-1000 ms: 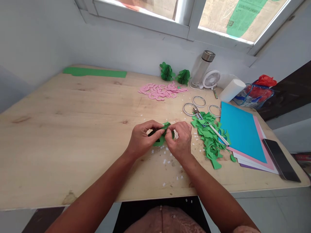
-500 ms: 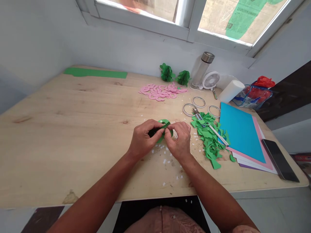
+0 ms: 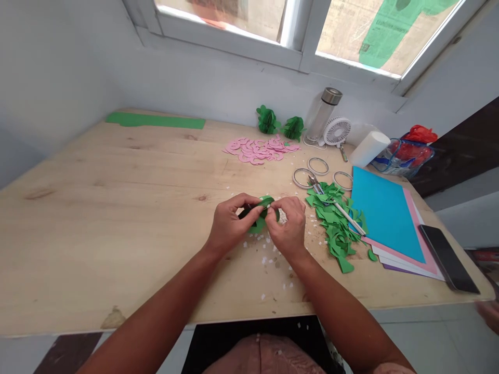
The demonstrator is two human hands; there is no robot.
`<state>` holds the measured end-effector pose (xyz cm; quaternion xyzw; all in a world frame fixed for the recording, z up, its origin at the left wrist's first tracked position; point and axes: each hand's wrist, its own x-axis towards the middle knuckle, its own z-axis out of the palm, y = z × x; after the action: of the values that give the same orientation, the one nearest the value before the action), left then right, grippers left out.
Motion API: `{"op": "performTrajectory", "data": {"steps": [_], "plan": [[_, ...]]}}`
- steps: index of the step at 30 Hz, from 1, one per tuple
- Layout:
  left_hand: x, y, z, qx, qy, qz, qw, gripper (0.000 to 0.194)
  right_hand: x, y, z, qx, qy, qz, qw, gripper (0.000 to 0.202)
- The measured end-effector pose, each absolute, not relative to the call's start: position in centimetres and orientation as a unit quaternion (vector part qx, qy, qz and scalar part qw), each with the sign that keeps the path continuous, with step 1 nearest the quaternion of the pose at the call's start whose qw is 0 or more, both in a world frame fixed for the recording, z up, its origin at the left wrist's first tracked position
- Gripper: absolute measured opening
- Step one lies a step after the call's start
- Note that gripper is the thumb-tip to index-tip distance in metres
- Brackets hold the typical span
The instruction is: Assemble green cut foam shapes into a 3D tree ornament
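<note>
Over the front middle of the table, my left hand (image 3: 236,221) is closed on green paper cut-outs (image 3: 256,227), thumb on top and fingers behind. The paper looks layered, with rounded edges, and much of it is hidden by the fingers. My right hand (image 3: 287,221) is closed in a pinch at the paper's right side, close to the left thumb. A tiny white piece shows at its fingertips. Small white paper bits (image 3: 265,259) lie scattered beneath both hands.
Green scraps (image 3: 339,236) lie right, with scissors (image 3: 317,187) and tape rolls (image 3: 303,178). Further right are coloured sheets (image 3: 385,213) and a phone (image 3: 448,257). Behind are pink cut-outs (image 3: 257,150), green paper puffs (image 3: 267,120), a bottle (image 3: 323,117) and a fan (image 3: 337,131). Another person's blurred hand (image 3: 489,314) shows at right.
My right fingertips have drawn slightly away from the green paper, and a white speck now shows there. The green layers look more spread. Another person's hand has appeared at the right edge.
</note>
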<state>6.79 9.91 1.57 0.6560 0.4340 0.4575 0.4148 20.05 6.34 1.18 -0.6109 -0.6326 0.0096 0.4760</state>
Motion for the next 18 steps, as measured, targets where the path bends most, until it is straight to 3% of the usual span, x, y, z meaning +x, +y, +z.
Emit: {"op": "performTrajectory", "data": {"steps": [7, 15, 18], "plan": [[6.4, 10.8, 1.4, 0.486, 0.439, 0.466, 0.596, 0.024, 21.1, 6.7, 1.2, -0.611, -0.551, 0.068, 0.564, 0.007], [5.8, 11.1, 1.6, 0.464, 0.403, 0.413, 0.672, 0.021, 22.0, 7.6, 0.5, -0.608, -0.533, 0.179, 0.561, 0.015], [5.7, 11.0, 1.9, 0.468, 0.393, 0.399, 0.684, 0.018, 21.9, 7.6, 0.5, -0.602, -0.529, 0.218, 0.556, 0.009]]}}
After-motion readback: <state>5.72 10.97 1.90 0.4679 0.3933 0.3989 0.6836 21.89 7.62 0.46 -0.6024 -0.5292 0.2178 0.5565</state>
